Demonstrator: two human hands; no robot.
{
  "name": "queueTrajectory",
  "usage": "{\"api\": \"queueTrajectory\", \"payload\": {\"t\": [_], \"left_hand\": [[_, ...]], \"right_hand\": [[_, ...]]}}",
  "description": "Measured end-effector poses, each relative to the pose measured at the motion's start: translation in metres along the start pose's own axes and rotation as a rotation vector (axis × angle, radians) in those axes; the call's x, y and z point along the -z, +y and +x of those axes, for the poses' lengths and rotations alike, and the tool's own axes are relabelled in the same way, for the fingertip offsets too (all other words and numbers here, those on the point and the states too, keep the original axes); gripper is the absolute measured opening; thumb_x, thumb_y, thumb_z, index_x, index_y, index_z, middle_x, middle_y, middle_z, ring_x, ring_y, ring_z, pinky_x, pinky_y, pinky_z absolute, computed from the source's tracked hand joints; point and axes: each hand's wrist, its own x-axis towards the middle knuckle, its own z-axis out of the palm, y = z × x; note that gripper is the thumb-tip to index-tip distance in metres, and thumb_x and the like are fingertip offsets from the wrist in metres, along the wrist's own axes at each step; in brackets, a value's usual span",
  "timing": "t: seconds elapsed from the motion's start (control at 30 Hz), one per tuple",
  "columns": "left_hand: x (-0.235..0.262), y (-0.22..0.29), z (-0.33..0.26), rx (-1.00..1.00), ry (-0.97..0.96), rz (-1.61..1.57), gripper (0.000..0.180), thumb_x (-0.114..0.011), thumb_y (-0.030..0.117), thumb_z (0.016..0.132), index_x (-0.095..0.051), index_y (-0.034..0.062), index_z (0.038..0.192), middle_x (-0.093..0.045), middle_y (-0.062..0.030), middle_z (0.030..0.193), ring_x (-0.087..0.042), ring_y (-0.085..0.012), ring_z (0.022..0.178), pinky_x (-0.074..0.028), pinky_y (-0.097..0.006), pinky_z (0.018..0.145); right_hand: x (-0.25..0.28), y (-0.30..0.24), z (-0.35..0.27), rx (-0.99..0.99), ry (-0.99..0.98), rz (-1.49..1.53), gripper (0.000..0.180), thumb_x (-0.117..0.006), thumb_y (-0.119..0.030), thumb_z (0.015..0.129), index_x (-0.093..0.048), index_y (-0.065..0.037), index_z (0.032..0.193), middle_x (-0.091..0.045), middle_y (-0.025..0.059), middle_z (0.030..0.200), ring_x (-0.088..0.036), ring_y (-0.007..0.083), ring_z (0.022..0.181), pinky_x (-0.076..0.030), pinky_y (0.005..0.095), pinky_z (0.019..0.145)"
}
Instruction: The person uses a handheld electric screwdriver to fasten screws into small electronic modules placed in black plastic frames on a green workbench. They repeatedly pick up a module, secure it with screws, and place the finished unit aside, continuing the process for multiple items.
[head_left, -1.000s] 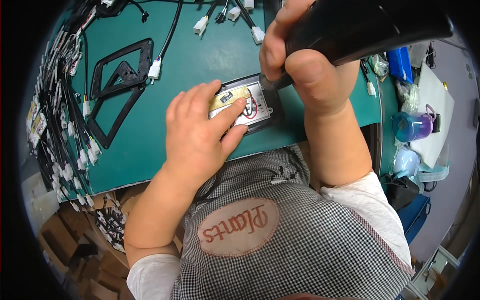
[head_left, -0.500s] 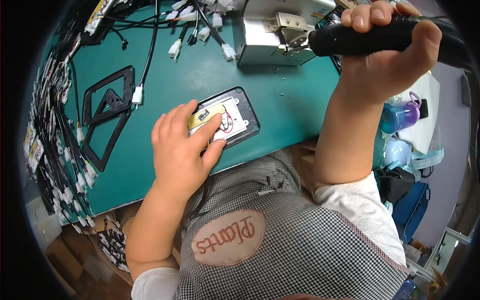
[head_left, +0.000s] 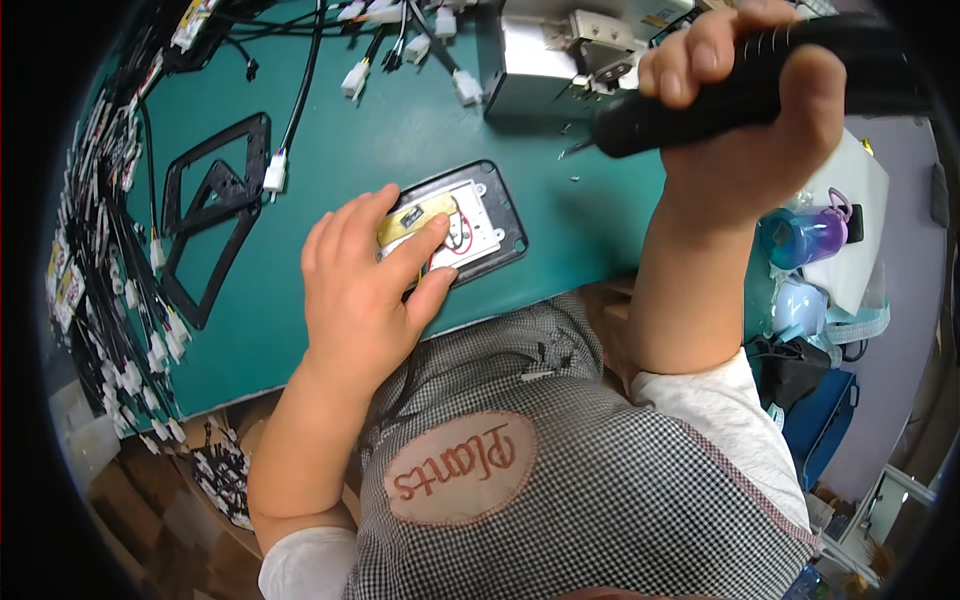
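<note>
A black electric screwdriver [head_left: 720, 105] is gripped in my right hand [head_left: 735, 150], raised over the far right of the table. Its thin bit points left and down, just in front of a silver box-shaped screw feeder [head_left: 530, 75]. My left hand [head_left: 360, 280] steadies a black rectangular housing [head_left: 508, 225] lying flat on the table. Inside the housing sits a white plate [head_left: 484, 238] with red and black wires. One finger presses a yellow strip [head_left: 432, 207] on it, and the thumb rests at the near edge. My palm side is hidden.
Two black frames [head_left: 215, 265] lie overlapped at the left. Beyond them a thick bundle of black cables with white connectors [head_left: 130, 375] lines the table's left edge. More connectors [head_left: 355, 80] are at the back. A blue-purple bottle [head_left: 800, 235] stands at the right.
My right hand has brought the screwdriver left and slightly down, away from the feeder's front mechanism. The left hand stays on the housing.
</note>
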Motion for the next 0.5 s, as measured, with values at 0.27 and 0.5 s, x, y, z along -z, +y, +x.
{"api": "queueTrajectory", "payload": {"t": [0.27, 0.5], "left_hand": [[-0.002, -0.001, -0.001, -0.001, -0.016, 0.038, 0.040, -0.076, 0.023, 0.070, -0.070, 0.0187, 0.110, -0.056, -0.0134, 0.125, -0.053, -0.0328, 0.113, -0.038, -0.044, 0.097], [0.000, 0.001, -0.001, 0.016, -0.012, 0.029, 0.041, -0.077, 0.023, 0.069, -0.071, 0.0195, 0.109, -0.056, -0.0131, 0.125, -0.053, -0.0321, 0.113, -0.038, -0.044, 0.097]], "right_hand": [[-0.050, 0.013, -0.048, -0.079, 0.166, 0.132, 0.057, -0.071, -0.047, 0.078, -0.047, -0.003, 0.105, -0.053, 0.0097, 0.068, -0.054, 0.0195, 0.053, -0.047, 0.0314, 0.051], [-0.037, 0.027, -0.053, -0.180, 0.120, 0.239, 0.063, -0.086, -0.036, 0.068, -0.046, -0.003, 0.104, -0.056, 0.0112, 0.069, -0.057, 0.0219, 0.057, -0.051, 0.0322, 0.056]]}}
